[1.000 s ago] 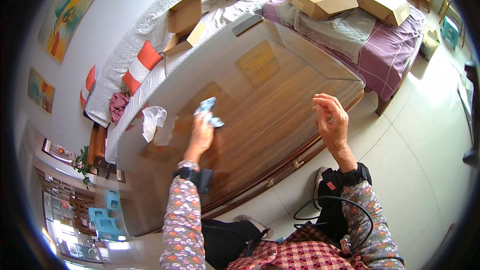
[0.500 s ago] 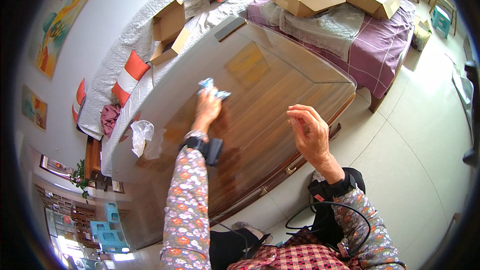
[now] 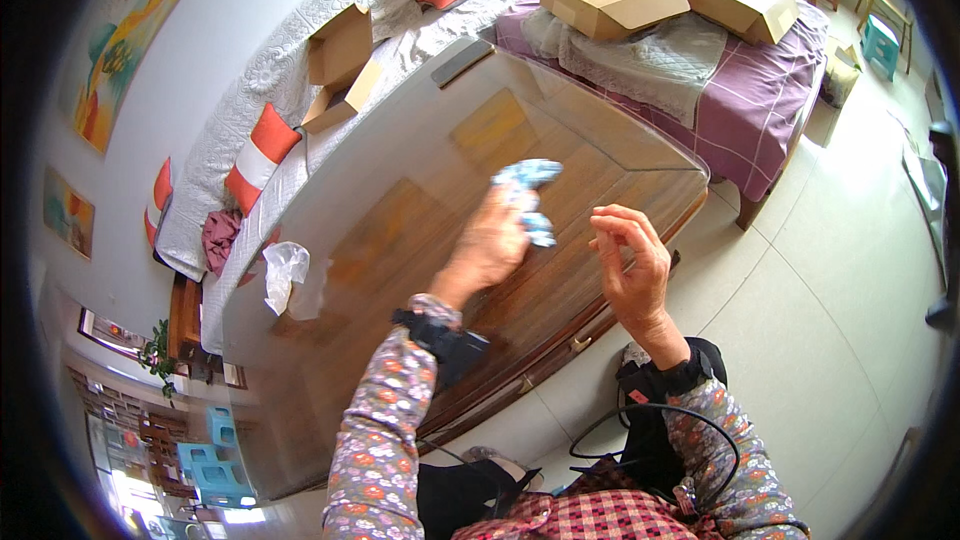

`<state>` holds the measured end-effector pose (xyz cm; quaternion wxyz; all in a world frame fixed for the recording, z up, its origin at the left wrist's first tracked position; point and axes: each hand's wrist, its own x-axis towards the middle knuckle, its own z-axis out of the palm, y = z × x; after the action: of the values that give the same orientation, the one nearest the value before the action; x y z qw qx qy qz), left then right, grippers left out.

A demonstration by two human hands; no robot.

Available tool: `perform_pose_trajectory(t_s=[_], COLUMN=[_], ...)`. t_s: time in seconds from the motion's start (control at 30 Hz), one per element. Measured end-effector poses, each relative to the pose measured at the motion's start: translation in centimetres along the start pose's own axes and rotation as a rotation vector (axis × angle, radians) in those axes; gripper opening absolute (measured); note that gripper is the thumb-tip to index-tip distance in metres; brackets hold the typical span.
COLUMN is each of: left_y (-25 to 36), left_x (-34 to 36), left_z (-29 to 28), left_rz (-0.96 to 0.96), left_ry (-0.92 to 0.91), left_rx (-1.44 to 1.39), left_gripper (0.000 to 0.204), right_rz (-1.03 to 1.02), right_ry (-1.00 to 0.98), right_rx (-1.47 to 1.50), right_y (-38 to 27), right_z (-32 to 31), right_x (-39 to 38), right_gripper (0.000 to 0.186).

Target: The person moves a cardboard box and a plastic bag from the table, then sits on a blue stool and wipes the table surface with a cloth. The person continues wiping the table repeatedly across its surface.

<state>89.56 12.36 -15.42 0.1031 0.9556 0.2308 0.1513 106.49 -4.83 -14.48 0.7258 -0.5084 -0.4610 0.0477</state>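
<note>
My left hand [image 3: 490, 247] is closed on a crumpled blue-and-white cloth [image 3: 528, 180], pressed against the glass-topped wooden table [image 3: 400, 270]. Parts of the cloth stick out past the fingers; the rest is hidden under the hand. My right hand [image 3: 637, 265] hovers near the table's right edge, its fingers loosely bent with a gap toward the thumb. Nothing shows in it. A dark flat slab [image 3: 462, 62] lies at the table's far end. On the left side of the glass rests a crumpled white plastic bag or tissue [image 3: 286, 275].
Beyond the table's left side runs a sofa with a white quilted cover [image 3: 285, 60], an open cardboard box [image 3: 340, 65] and an orange-white cushion [image 3: 262, 155]. Two closed cardboard boxes [image 3: 615, 0] sit on a purple-covered seat [image 3: 740, 130]. A black cable [image 3: 690, 407] loops by my right forearm.
My left hand has slid to the right and slightly nearer with the cloth, now close to my right hand. The right hand has shifted only a little.
</note>
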Motion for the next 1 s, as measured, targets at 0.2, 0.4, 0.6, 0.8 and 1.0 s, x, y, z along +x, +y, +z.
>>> perform_pose_trajectory(t_s=[0.2,0.4,0.6,0.8,1.0], left_y=[-18.8,-25.2,-20.1,-3.0,7.1], left_x=[-12.2,-15.2,1.7,12.7,8.5], left_z=[-6.1,-7.8,-1.8,5.9,5.4], left_rz=[-0.429,-1.053,-0.299,0.358,0.398], left_ry=[0.15,0.15,0.06,0.096,-0.058], left_rx=[0.297,0.361,0.426,0.247,0.018], left_gripper=[0.041,0.044,0.035,0.046,0.055], right_rz=[0.056,0.069,0.026,0.062,-0.071], right_ry=[-0.082,-0.155,-0.143,-0.11,-0.055], right_rx=[0.03,0.087,0.103,0.119,0.061], right_y=[-0.1,-0.5,-0.5,-0.7,-0.9], right_z=[-0.1,0.3,0.8,0.9,0.2], right_x=[-0.1,-0.6,-0.5,-0.5,-0.3], right_gripper=[0.013,0.017,0.017,0.019,0.02])
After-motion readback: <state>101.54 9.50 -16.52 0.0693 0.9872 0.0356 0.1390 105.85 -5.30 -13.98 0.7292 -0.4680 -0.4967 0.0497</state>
